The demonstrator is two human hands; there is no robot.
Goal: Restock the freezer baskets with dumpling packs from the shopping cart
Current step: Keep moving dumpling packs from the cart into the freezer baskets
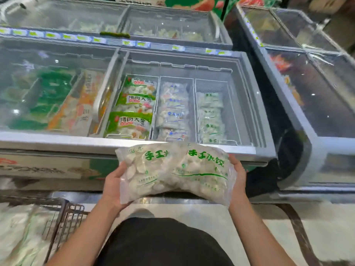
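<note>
Just in front of the freezer's near rim, two hands hold a pair of dumpling packs.

The left hand [115, 186] curls its fingers round the left end, and the right hand [237, 176] clasps the right end, of two clear plastic dumpling packs with green lettering [173, 171], lying side by side, pale dumplings showing through. The packs hang near the grey metal rim of the open chest freezer [211, 148], not touching it, with free air above the rim. Beyond that rim sit three wire baskets: the right wire basket [229, 112] holds a row of like green-lettered packs with bare room along its right side, the middle wire basket [174, 108] blue-lettered clear packs, the left wire basket [132, 108] green printed bags. Left of the hands stands the wire shopping cart [63, 217] with more pale packs.
</note>
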